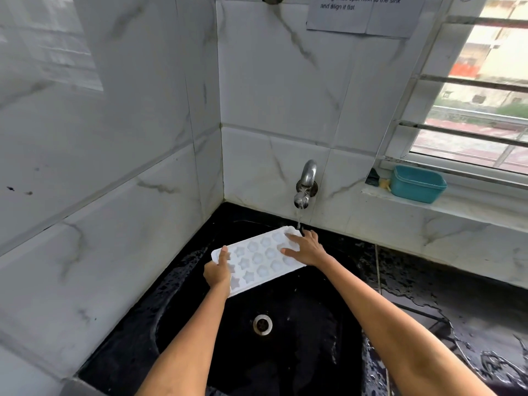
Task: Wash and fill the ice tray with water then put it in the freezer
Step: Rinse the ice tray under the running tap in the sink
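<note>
Sink: black basin nearest us, wet, with a metal drain at the bottom.
Desk: black surface right of the basin, we see water pooled on it.
Left hand: grips the near-left end of the tray, thumb on top, fingers curled under the edge.
Ice tray: white, star and round moulds facing up, held above the basin, far-right corner under the stream, tilted slightly.
Right hand: fingers spread flat, pressing on the far-right moulds, not curled round anything.
Tap: chrome, wall-mounted, running; we see a thin stream landing at the tray's far corner beside the right fingers.
Window ledge: right of the tap, carries a teal tub.
Wall: marbled tiles; a paper notice is stuck high up.
</note>
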